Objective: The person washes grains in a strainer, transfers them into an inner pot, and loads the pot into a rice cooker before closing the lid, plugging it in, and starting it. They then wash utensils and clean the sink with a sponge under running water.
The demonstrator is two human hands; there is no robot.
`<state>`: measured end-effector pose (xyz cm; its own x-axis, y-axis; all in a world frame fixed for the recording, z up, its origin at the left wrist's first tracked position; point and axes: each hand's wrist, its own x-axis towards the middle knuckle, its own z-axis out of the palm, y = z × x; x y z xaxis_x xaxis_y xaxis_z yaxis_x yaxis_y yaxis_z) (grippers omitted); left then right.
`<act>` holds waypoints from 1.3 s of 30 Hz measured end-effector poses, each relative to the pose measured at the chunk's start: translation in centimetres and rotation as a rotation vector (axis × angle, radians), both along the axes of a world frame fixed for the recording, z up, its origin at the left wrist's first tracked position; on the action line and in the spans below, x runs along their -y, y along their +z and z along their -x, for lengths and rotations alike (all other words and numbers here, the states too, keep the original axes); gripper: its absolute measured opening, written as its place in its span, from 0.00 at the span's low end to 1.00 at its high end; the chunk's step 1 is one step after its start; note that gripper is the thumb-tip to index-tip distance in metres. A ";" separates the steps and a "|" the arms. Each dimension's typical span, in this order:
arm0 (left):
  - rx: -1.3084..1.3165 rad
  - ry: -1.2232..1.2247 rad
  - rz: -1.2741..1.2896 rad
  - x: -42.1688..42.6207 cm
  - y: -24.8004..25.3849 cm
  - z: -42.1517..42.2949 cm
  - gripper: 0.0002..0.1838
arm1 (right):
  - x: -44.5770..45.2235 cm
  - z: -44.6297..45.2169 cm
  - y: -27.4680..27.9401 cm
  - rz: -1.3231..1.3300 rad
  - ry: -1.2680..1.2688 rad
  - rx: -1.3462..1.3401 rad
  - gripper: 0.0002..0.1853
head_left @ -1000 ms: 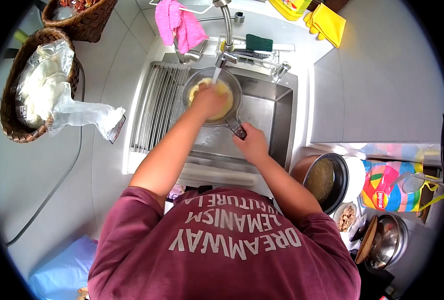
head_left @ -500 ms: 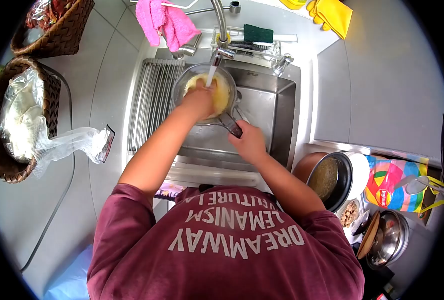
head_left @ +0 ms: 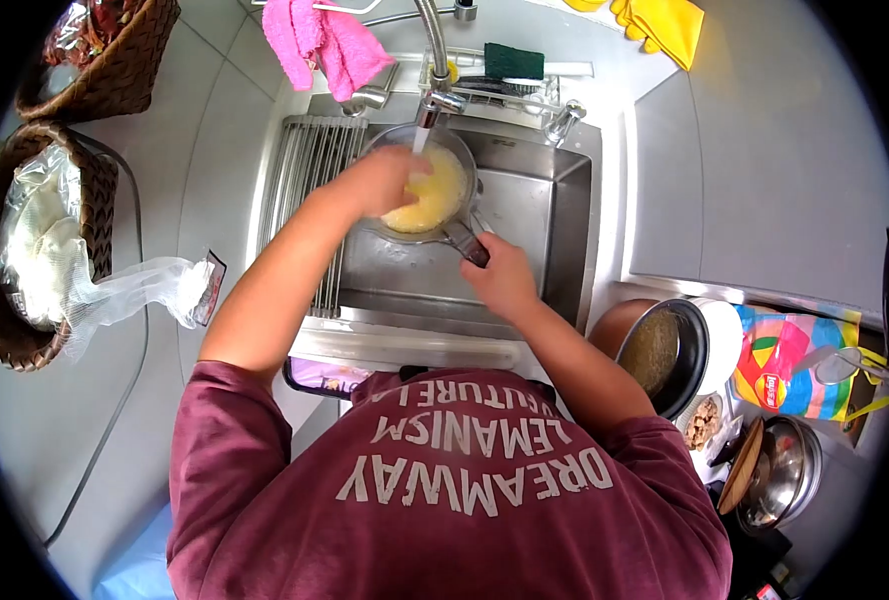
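Observation:
A handled strainer or bowl [head_left: 453, 228], see-through grey at the rim, is over the sink with pale yellow contents [head_left: 435, 195] in cloudy liquid. Water runs into it from the faucet [head_left: 431, 112]. My right hand [head_left: 500, 272] is closed round its dark handle at the lower right. At the upper left of the bowl is my left hand [head_left: 390, 180], slightly blurred, over the rim and the edge of the yellow contents. Its fingers look apart, and nothing shows between them.
A roll-up rack [head_left: 310, 190] lies over the left of the sink [head_left: 525, 225]. Baskets [head_left: 100, 200] stand at left. A pink cloth [head_left: 325, 45] hangs by the faucet. Right of the sink are a dark pot [head_left: 690, 345], a colourful bag [head_left: 775, 365] and a metal lid [head_left: 785, 475].
My left hand has moved out of the middle of the bowl toward its upper left rim, uncovering more of the yellow contents. My right hand has kept its hold on the handle.

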<state>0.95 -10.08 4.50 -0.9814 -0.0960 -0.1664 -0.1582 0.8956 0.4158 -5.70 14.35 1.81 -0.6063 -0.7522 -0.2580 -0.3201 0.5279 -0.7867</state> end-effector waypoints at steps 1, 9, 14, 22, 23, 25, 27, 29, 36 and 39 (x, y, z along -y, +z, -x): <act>0.032 -0.044 0.032 -0.3 -0.4 -0.3 0.32 | 0.0 0.0 -0.1 0.002 -0.007 0.005 0.13; 0.256 0.215 0.119 -2.1 -3.6 1.9 0.24 | 0.4 -0.8 0.8 0.005 0.033 -0.042 0.13; 0.047 0.435 0.020 -0.5 -5.7 3.2 0.15 | 0.4 -1.0 0.7 0.014 0.010 -0.010 0.12; 0.217 0.310 0.011 -0.7 0.5 3.2 0.24 | 0.2 -0.6 0.6 -0.028 -0.005 0.031 0.12; 0.330 0.316 0.066 -1.2 0.4 3.4 0.25 | 0.3 -0.6 0.7 -0.042 -0.004 0.030 0.12; 0.344 0.370 0.195 -2.6 -0.9 3.4 0.28 | 0.4 -0.7 0.8 -0.017 -0.007 0.010 0.12; 0.228 0.402 0.263 -3.9 -4.1 3.1 0.29 | 0.5 -0.9 0.8 0.000 -0.005 -0.013 0.12; 0.284 0.312 0.174 -3.3 -6.6 3.9 0.30 | 0.6 -0.9 0.6 0.008 0.000 -0.040 0.13; 0.373 0.151 0.164 -5.6 -0.2 2.7 0.24 | -0.1 -0.6 0.6 -0.017 -0.053 0.108 0.13; 0.240 0.271 0.329 -6.0 1.7 1.0 0.23 | -0.3 -0.5 1.6 -0.042 -0.081 0.176 0.13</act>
<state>-0.09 -4.13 6.17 -0.8514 -0.4281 -0.3030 -0.4604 0.8868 0.0407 -5.22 14.63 3.41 -0.6074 -0.6892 -0.3951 -0.1350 0.5797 -0.8035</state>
